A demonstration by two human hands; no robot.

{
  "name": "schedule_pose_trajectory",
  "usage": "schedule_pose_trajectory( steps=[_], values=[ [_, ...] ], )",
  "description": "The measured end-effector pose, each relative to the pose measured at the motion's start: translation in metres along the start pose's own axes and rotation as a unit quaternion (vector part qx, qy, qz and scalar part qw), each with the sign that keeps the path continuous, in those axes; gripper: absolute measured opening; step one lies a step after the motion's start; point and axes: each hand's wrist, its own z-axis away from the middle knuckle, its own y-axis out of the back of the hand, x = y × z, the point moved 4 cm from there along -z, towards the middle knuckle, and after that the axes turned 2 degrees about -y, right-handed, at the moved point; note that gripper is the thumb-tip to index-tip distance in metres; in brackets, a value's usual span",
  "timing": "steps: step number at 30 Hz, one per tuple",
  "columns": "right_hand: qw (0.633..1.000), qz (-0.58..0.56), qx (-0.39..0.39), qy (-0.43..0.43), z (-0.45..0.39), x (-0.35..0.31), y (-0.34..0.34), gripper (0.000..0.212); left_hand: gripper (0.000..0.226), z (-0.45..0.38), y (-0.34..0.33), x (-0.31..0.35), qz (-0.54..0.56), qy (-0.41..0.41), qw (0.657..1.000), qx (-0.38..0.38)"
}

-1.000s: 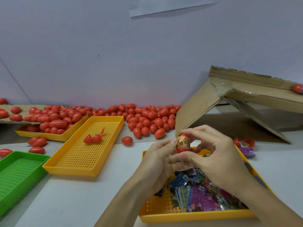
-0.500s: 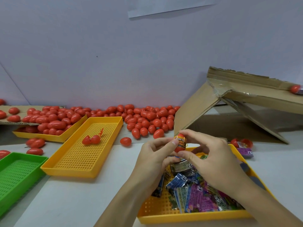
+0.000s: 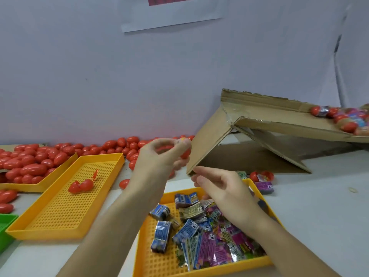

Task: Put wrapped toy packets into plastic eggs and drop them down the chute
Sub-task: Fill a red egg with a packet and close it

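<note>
My left hand [image 3: 159, 158] is raised and blurred, its fingers pinching a red plastic egg [image 3: 185, 153] with a packet showing at its top. It is just left of the cardboard chute [image 3: 279, 121], near the chute's slanted side flap. My right hand [image 3: 221, 189] hovers with relaxed fingers and holds nothing. It is above the yellow tray [image 3: 153, 262] that holds several wrapped toy packets [image 3: 201, 234] in blue and purple. Several filled eggs [image 3: 339, 118] lie on the chute at the far right.
A second yellow tray [image 3: 50, 220] to the left carries one split-open egg [image 3: 80, 185]. Behind it, loose red eggs [image 3: 111, 145] line the wall and fill another tray [image 3: 30, 166]. A green tray [image 3: 5, 224] is at the left edge. An open egg [image 3: 261, 175] and a purple packet [image 3: 264, 186] lie right of the packet tray.
Both hands held the egg together before. Now my right hand has let go and dropped towards the packet tray, while my left hand has lifted the egg up. The view has tilted upward.
</note>
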Motion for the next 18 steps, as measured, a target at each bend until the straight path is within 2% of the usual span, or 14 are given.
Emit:
schedule_pose_trajectory(
  steps=[3,10,12,14,16,18],
  values=[
    [1.000,0.011,0.002,-0.013,-0.001,0.002,-0.001,0.036,0.023,-0.038,-0.038,0.035,-0.091,-0.041,0.995,-0.008],
    [0.998,0.060,-0.008,0.010,0.001,0.001,-0.001,0.034,0.043,-0.087,-0.114,0.062,-0.100,0.002,0.987,-0.124],
    [0.999,0.051,-0.007,0.006,0.000,0.002,0.000,0.034,0.041,-0.089,-0.108,0.056,-0.052,0.013,0.992,-0.118],
    [0.999,0.042,-0.005,0.001,0.000,0.002,0.000,0.031,0.022,-0.086,-0.084,0.047,-0.043,-0.003,0.995,-0.089],
    [0.999,0.047,-0.007,0.002,0.001,0.002,-0.001,0.026,0.019,-0.075,-0.048,0.032,-0.100,-0.024,0.993,-0.058],
    [0.998,0.061,-0.011,0.006,0.001,0.003,-0.002,0.023,0.017,-0.058,-0.007,0.011,-0.228,-0.058,0.972,-0.025]
  ],
)
